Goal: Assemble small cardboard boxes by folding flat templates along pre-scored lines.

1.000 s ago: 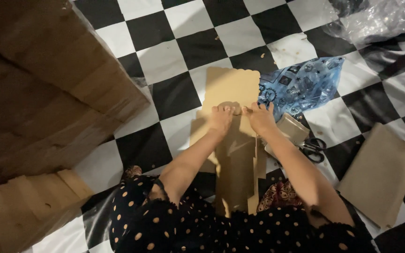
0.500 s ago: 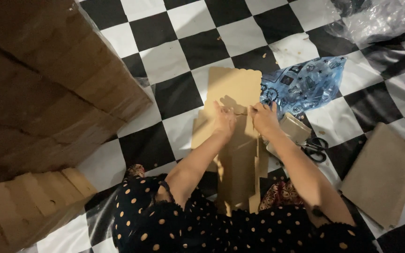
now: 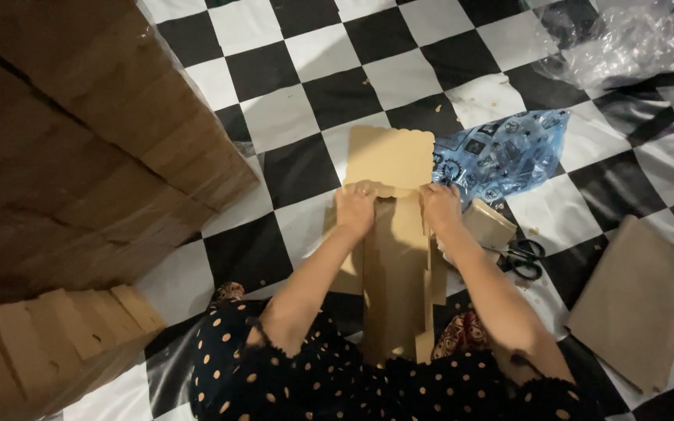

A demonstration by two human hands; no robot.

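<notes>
A flat brown cardboard blank [image 3: 390, 160] with a scalloped far edge lies on the black-and-white checkered floor [image 3: 290, 117] in front of me. My left hand [image 3: 355, 210] presses on its left side where the panels fold. My right hand [image 3: 440, 207] grips the right side at the same fold line. Between my arms the near part of the cardboard [image 3: 394, 288] stands folded up into a narrow channel. Both arms wear dark sleeves with orange dots.
A tall stack of cardboard [image 3: 79, 148] fills the left. More stacked pieces [image 3: 48, 335] sit at lower left. A blue printed plastic bag [image 3: 501, 156], black scissors [image 3: 524, 257], a loose cardboard sheet [image 3: 641, 304] and clear plastic wrap [image 3: 618, 39] lie to the right.
Both hands have slid apart, from the centre of the fold line out to the cardboard's two sides. The side panels stand up more between my arms.
</notes>
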